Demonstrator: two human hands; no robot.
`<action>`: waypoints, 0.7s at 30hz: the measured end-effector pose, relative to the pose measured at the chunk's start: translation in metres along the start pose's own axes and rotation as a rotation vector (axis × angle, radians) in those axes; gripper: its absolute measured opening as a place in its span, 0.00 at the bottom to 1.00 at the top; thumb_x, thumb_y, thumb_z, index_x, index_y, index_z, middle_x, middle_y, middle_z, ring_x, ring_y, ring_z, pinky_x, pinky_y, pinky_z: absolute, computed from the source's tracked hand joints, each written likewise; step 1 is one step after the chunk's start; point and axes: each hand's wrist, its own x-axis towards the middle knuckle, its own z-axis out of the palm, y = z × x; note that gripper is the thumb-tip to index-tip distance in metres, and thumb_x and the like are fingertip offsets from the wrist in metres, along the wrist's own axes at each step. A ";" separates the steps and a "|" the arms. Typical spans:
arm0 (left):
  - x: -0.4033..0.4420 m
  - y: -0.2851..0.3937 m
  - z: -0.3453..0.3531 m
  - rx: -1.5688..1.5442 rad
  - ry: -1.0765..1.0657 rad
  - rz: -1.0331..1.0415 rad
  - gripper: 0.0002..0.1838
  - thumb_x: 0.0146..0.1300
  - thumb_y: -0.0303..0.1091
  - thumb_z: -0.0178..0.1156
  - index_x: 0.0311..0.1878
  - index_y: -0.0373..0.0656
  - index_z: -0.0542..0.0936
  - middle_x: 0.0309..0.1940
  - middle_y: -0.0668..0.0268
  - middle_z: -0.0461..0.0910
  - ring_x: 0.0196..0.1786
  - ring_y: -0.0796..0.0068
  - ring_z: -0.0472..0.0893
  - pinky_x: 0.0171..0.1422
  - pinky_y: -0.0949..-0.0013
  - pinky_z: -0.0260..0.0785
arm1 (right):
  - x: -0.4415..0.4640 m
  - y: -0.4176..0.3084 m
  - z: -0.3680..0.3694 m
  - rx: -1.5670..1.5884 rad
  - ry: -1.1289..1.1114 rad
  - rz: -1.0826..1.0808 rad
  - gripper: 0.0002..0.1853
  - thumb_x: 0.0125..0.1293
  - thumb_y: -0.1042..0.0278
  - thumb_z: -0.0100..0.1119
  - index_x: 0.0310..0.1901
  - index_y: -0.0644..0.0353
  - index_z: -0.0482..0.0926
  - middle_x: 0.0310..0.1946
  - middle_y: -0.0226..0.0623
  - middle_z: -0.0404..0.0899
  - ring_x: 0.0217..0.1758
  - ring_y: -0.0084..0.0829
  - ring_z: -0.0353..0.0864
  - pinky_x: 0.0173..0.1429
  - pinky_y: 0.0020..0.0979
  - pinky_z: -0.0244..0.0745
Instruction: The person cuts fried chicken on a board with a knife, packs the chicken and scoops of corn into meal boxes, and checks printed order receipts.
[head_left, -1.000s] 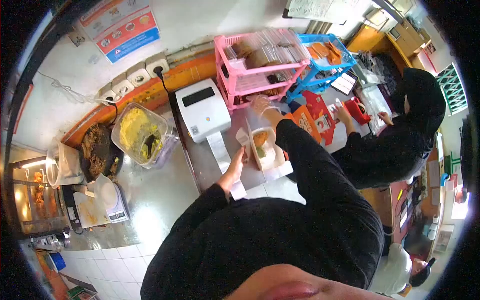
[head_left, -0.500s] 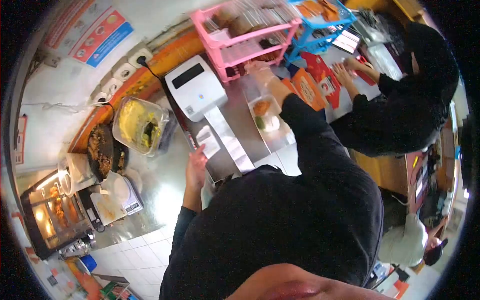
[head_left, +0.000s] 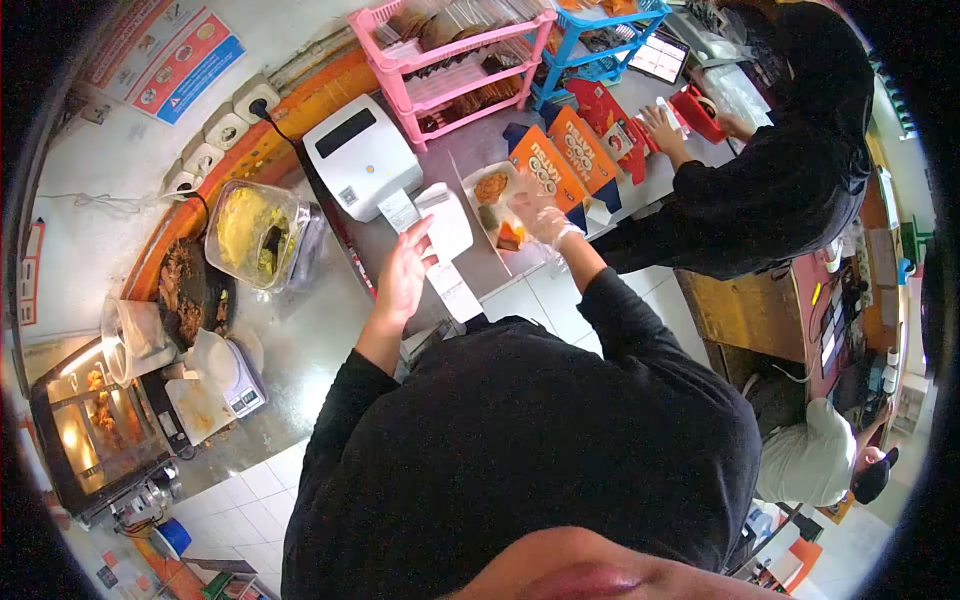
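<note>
My left hand (head_left: 404, 272) is raised beside the white receipt printer (head_left: 362, 158), its fingers closed at the edge of a white, round-cornered piece of paper (head_left: 449, 222). A printed receipt strip (head_left: 458, 292) shows below that piece, and more of it (head_left: 398, 210) emerges from the printer. In a clear plastic glove, my right hand (head_left: 543, 220) hovers at the right side of an open food box (head_left: 478, 217), fingers apart and holding nothing visible. Inside the box are a brown fried piece (head_left: 491, 187) and an orange item (head_left: 510, 236), possibly a packet. Part of the box is hidden by the hand.
Orange cartons (head_left: 548, 165) lie right of the box. Pink (head_left: 398, 62) and blue (head_left: 552, 72) racks stand behind. A co-worker in black (head_left: 770, 200) handles a red item (head_left: 697, 112). On the left are a yellow-filled tub (head_left: 290, 262), a scale (head_left: 243, 398) and a lit display case (head_left: 100, 420).
My right hand has come back from the pink rack to the food box, where an orange item now shows. My left hand has lifted and moved right with the white paper.
</note>
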 end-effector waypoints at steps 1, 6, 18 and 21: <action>0.006 0.001 0.009 0.015 -0.031 0.014 0.33 0.66 0.57 0.38 0.62 0.39 0.65 0.60 0.63 0.65 0.59 0.72 0.65 0.58 0.66 0.58 | -0.006 -0.026 -0.017 0.001 0.001 -0.005 0.24 0.64 0.61 0.52 0.58 0.61 0.61 0.49 0.44 0.72 0.50 0.35 0.73 0.52 0.32 0.68; 0.029 0.009 0.059 0.051 -0.263 0.128 0.31 0.67 0.54 0.35 0.63 0.41 0.66 0.65 0.64 0.59 0.67 0.71 0.57 0.59 0.64 0.60 | -0.039 -0.101 -0.060 0.947 -0.084 -0.080 0.22 0.59 0.70 0.59 0.54 0.65 0.67 0.46 0.36 0.74 0.50 0.23 0.72 0.52 0.29 0.68; 0.074 -0.043 0.025 0.520 0.209 -0.460 0.49 0.52 0.63 0.57 0.68 0.48 0.44 0.64 0.50 0.52 0.63 0.51 0.60 0.55 0.44 0.66 | -0.120 -0.005 0.095 0.311 -0.671 0.086 0.22 0.62 0.50 0.51 0.46 0.63 0.76 0.40 0.45 0.79 0.43 0.36 0.78 0.48 0.35 0.71; 0.066 -0.044 0.053 0.791 -0.023 -0.536 0.43 0.58 0.44 0.59 0.67 0.49 0.41 0.58 0.53 0.60 0.55 0.52 0.72 0.43 0.52 0.77 | -0.115 0.055 0.159 0.045 -0.465 -0.022 0.24 0.63 0.50 0.49 0.49 0.63 0.74 0.40 0.47 0.79 0.43 0.38 0.78 0.48 0.36 0.71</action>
